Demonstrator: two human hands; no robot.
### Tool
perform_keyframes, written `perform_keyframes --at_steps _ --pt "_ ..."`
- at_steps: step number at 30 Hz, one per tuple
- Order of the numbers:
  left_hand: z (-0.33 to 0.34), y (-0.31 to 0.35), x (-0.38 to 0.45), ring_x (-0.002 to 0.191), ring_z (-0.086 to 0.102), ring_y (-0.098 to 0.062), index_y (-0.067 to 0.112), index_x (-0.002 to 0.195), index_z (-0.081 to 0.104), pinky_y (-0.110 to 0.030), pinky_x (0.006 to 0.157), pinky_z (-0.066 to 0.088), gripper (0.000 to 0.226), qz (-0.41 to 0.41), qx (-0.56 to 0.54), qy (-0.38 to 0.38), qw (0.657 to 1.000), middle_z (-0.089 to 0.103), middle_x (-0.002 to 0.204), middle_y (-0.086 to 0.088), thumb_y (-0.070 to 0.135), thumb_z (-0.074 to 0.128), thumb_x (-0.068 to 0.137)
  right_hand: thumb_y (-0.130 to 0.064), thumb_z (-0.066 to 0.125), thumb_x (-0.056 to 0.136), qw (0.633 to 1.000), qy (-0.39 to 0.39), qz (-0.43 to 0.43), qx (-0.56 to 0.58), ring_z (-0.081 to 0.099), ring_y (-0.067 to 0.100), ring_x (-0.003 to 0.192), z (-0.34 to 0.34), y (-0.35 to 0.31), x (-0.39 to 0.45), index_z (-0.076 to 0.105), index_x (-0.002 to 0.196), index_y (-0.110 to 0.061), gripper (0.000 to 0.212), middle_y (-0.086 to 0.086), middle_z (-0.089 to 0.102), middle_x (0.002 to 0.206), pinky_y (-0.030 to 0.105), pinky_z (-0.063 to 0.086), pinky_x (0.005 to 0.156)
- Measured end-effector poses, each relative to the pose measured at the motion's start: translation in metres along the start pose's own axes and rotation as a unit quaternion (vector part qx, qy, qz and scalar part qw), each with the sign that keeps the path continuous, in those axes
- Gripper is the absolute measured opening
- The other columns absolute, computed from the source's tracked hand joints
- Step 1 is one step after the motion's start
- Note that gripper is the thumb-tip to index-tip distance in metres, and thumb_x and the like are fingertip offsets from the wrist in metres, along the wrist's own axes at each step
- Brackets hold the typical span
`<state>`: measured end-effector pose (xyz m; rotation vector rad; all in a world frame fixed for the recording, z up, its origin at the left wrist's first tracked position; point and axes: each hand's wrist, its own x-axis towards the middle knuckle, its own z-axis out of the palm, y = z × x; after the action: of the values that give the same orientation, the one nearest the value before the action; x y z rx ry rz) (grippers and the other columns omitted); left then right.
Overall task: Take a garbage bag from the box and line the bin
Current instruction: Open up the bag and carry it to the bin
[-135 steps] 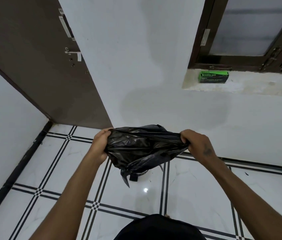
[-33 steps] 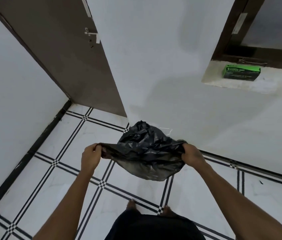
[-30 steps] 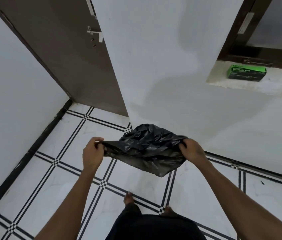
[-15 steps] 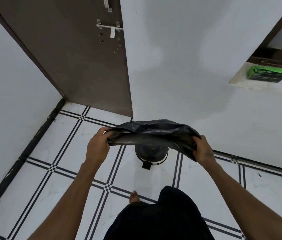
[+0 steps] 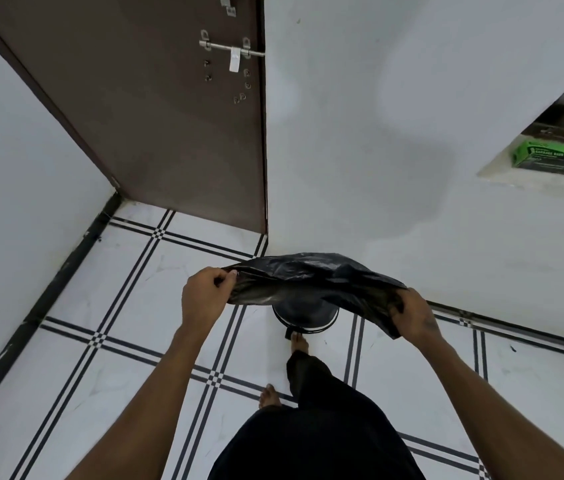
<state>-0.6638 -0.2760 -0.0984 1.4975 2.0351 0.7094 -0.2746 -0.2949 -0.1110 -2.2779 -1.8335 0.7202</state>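
Observation:
A black garbage bag (image 5: 311,282) is stretched flat between both hands, above a small black pedal bin (image 5: 303,317) on the tiled floor. My left hand (image 5: 204,296) pinches the bag's left edge. My right hand (image 5: 412,315) grips its right edge, which hangs down a little. The bag hides most of the bin; only the bin's near side and chrome ring show. My right foot (image 5: 299,342) touches the bin's pedal. The green box of garbage bags (image 5: 552,161) lies on a ledge at the far right.
A brown door (image 5: 156,116) with a metal latch (image 5: 232,55) stands closed behind the bin, to the left. White walls enclose the corner. The floor is white tile with black lines. My left foot (image 5: 270,394) stands further back.
The bag has been lifted and spread out flat, uncovering the bin beneath it. The view has swung left, so the green box sits further right. My right foot has come forward to the pedal.

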Motion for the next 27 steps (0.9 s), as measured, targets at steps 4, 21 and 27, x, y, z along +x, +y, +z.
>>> perform_keyframes --at_steps 4,21,27 --pt "0.004 -0.001 0.014 0.09 0.063 -0.014 0.019 0.097 0.067 -0.027 0.08 0.048 0.009 0.031 -0.027 -0.02 0.999 0.067 0.098 0.003 0.019 0.069 0.089 -0.001 0.052 0.082 0.999 -0.031 0.032 0.019 0.064 0.033 0.091 0.003 0.004 0.014 0.065 0.094 -0.008 0.019 0.011 0.063 0.095 0.028 0.041 0.07" --pt "0.065 0.0 0.066 0.106 0.064 -0.036 0.012 0.146 0.034 -0.041 0.088 0.054 0.068 0.045 0.128 -0.218 0.967 0.036 0.145 -0.01 0.004 0.064 0.086 0.001 0.04 0.102 0.959 -0.244 0.13 0.067 0.049 0.038 0.129 0.03 -0.014 0.063 0.026 0.152 -0.005 0.052 0.016 0.044 0.148 0.005 0.042 0.075" --pt "0.102 0.005 0.088 0.12 0.058 -0.033 0.008 0.152 0.026 -0.04 0.094 0.053 0.082 0.055 0.147 -0.244 0.957 0.028 0.155 -0.01 0.006 0.07 0.083 -0.017 0.053 0.092 0.973 -0.174 0.128 0.085 0.06 0.041 0.115 0.057 0.009 0.099 0.026 0.152 -0.019 0.067 0.015 0.06 0.128 0.037 0.048 0.092"
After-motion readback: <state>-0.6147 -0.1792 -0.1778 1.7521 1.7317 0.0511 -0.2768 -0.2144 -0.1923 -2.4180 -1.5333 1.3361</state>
